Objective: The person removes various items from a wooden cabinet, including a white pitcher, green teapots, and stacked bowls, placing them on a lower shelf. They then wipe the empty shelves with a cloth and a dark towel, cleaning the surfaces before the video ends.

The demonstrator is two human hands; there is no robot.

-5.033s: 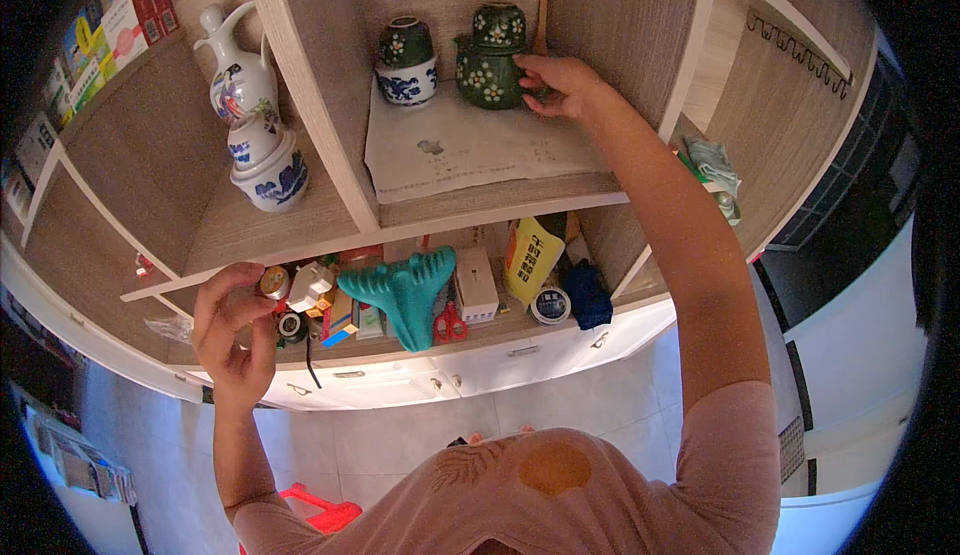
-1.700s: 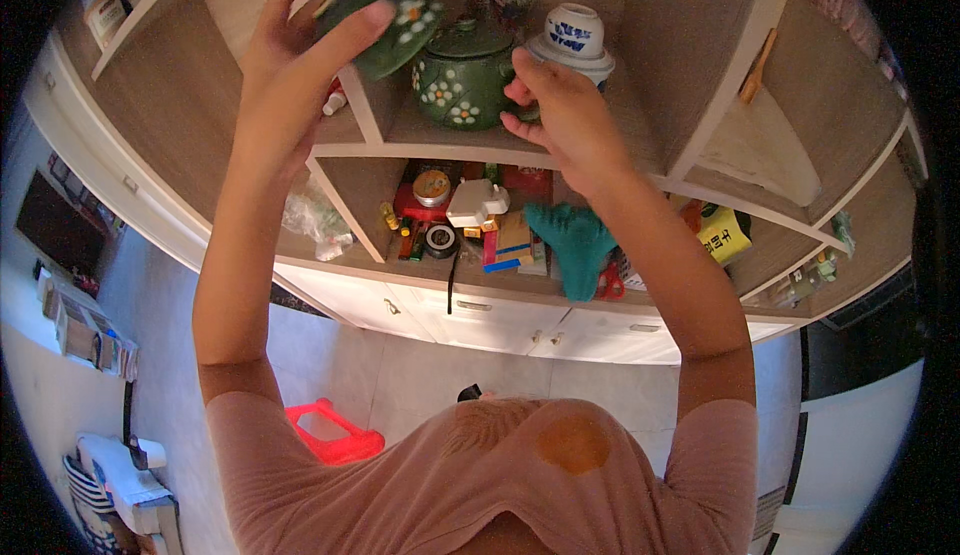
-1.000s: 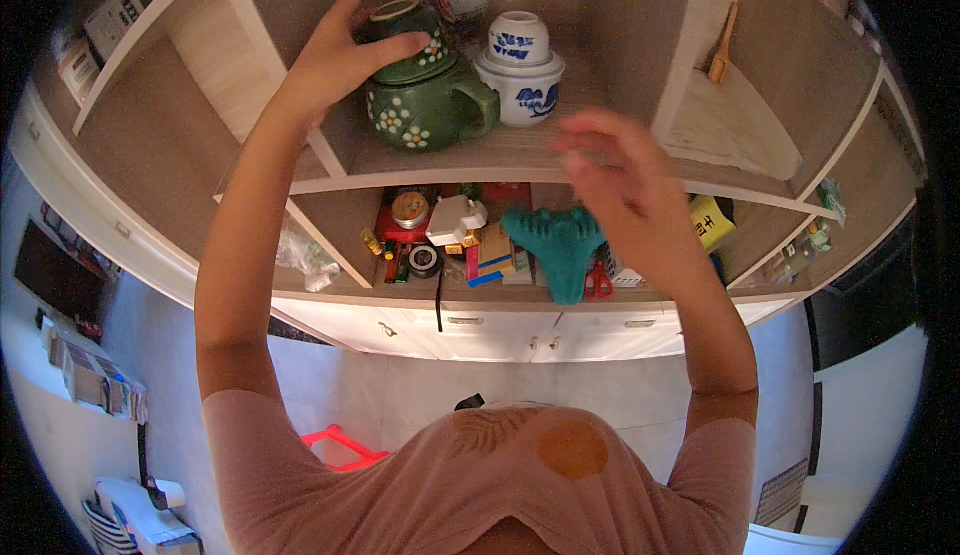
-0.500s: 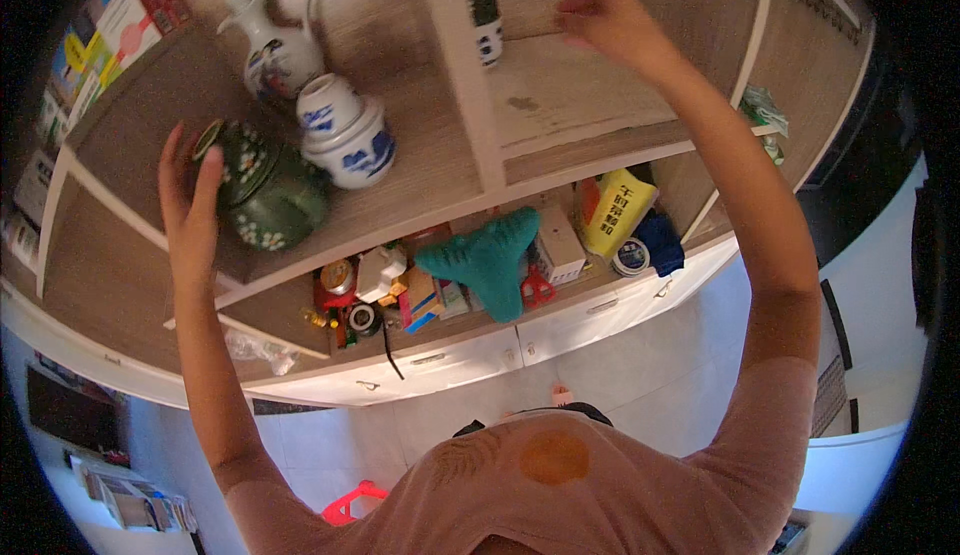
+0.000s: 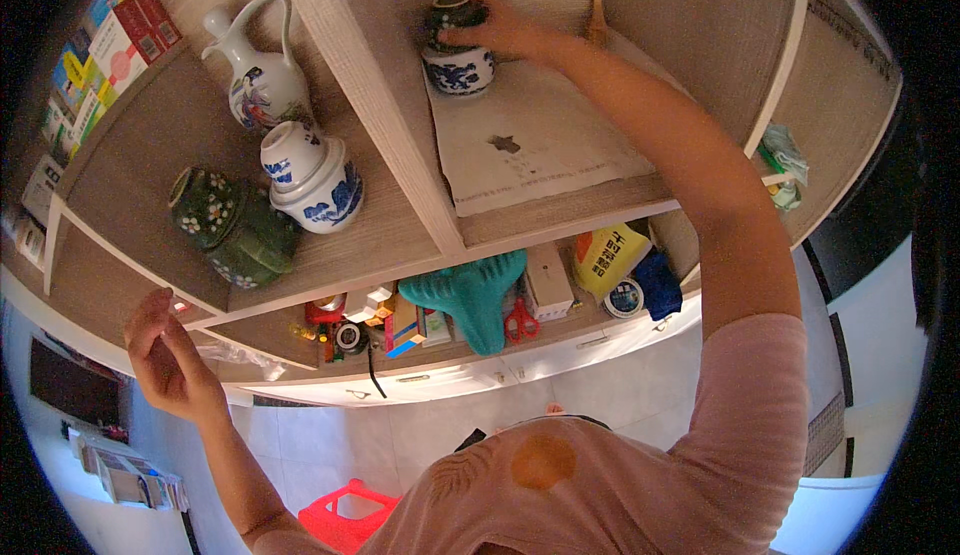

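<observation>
right hand gripping blue-white jar on shelf | left hand open, empty, below green teapot

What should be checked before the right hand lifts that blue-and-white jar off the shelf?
1. Grip: the right hand rests on the dark lid and top of the blue-and-white jar; whether the fingers close around it: cannot tell.
2. Jar upright on the paper sheet: ok.
3. Space around the jar: the shelf divider stands close on its left, and a wooden utensil leans against the back wall on its right: not ok for a wide swing.
4. Left hand free: ok; it is open, holds nothing, and sits below the shelf edge.
5. Green floral teapot settled: ok; it rests on the left shelf, beside the blue-and-white lidded cup.
</observation>
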